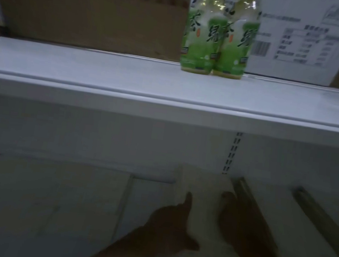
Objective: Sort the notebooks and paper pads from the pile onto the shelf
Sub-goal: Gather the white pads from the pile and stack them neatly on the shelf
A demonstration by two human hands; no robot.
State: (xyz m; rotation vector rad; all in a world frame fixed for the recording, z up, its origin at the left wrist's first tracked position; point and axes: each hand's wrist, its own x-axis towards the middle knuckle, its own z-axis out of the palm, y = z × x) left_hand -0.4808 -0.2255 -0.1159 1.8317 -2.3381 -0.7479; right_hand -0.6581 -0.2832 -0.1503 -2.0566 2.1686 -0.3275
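Both my hands reach into the dim lower shelf point(44, 208). Between them a pale paper pad point(204, 198) stands upright on its edge, seen blurred. My left hand point(171, 220) presses against its left side with a finger pointing up. Flat against the pad's right side lies my right hand point(238, 220). To the right, two more pale pads or notebooks point(266, 207) with dark spines lean on the shelf. Flat pale sheets or pads point(52, 177) lie to the left on the shelf floor.
The white upper shelf point(107, 71) carries two green tea bottles point(219, 33), a brown carton point(89, 10) at left and a white labelled carton point(303, 38) at right. A slotted upright point(231, 152) runs down the back wall of the lower shelf.
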